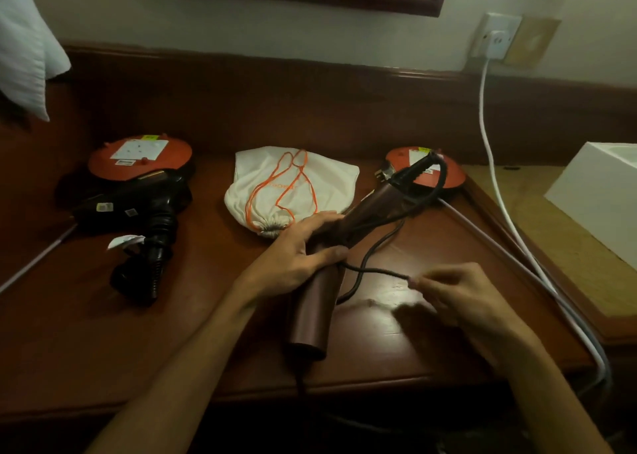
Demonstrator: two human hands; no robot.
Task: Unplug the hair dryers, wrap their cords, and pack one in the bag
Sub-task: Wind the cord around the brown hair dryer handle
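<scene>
Brown dryer [320, 288] lies mid-desk, gripped at body by left hand [296, 257], fingers curled round it. Right hand [458, 298] pinches dark cord [375, 272] at fingertips, blurred; cord loops over dryer toward handle. White bag [289, 184] with orange drawstring just behind. Black dryer [138, 212] far left on desk [103, 333], beside red reel [138, 155]. Second reel [448, 174] at right. White cable [489, 150] runs from wall socket [496, 36].
</scene>
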